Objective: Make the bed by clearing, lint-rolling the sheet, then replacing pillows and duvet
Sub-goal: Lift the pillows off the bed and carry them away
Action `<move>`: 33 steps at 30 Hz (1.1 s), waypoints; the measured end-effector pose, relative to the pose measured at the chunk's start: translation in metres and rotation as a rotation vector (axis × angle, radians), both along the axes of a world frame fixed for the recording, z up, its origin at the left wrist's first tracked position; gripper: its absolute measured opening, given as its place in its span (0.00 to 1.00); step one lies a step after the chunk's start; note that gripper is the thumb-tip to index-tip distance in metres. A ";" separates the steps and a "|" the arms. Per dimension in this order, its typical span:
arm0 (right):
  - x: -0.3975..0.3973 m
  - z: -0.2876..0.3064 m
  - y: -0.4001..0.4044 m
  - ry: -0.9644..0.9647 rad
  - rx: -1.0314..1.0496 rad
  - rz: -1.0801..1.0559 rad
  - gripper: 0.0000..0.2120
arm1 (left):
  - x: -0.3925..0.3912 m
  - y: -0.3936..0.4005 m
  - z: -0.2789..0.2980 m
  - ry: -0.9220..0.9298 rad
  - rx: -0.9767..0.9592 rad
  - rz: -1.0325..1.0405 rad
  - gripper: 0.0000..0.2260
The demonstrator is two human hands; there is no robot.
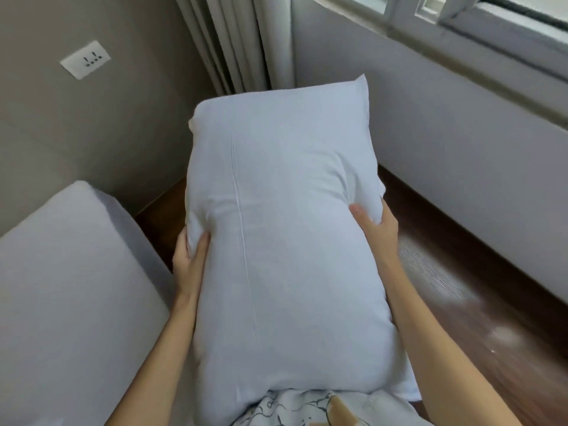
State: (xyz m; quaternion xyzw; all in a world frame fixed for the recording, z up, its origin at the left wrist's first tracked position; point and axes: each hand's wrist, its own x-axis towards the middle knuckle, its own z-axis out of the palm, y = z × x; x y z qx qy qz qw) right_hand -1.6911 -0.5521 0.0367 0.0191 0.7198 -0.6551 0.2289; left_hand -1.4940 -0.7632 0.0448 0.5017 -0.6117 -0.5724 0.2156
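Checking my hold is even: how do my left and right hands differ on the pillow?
The left hand grips the pillow lower on its edge; the right hand grips higher. The right thumb digs in and creases the fabric; the left thumb lies flatter. Both hold opposite sides.

Both forearms bare to the lower frame edge; no sleeves, watch or rings visible. Left hand [189,259] and right hand [373,224] ungloved. At bottom centre of frame, a white garment [295,408] with thin dark line print and one tan patch.
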 end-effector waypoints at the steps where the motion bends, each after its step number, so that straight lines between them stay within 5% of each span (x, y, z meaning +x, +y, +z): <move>1: -0.005 -0.001 -0.005 -0.007 0.005 -0.042 0.09 | -0.013 -0.012 -0.001 -0.010 -0.001 -0.045 0.22; 14: 0.009 -0.021 -0.103 -0.008 0.026 -0.709 0.16 | -0.164 -0.188 -0.021 -0.018 -0.063 -0.733 0.30; 22: 0.041 -0.006 -0.144 0.077 0.009 -1.086 0.12 | -0.209 -0.214 -0.019 0.023 -0.017 -0.968 0.34; 26: 0.009 -0.072 -0.143 -0.214 0.213 -0.978 0.32 | -0.262 -0.211 -0.072 -0.191 -0.029 -1.155 0.35; 29: 0.001 -0.124 -0.131 -0.442 0.376 -0.770 0.37 | -0.274 -0.212 -0.120 -0.416 -0.072 -1.293 0.42; 33: 0.027 -0.153 -0.129 -0.486 0.423 -0.703 0.43 | -0.248 -0.218 -0.143 -0.448 -0.051 -1.294 0.38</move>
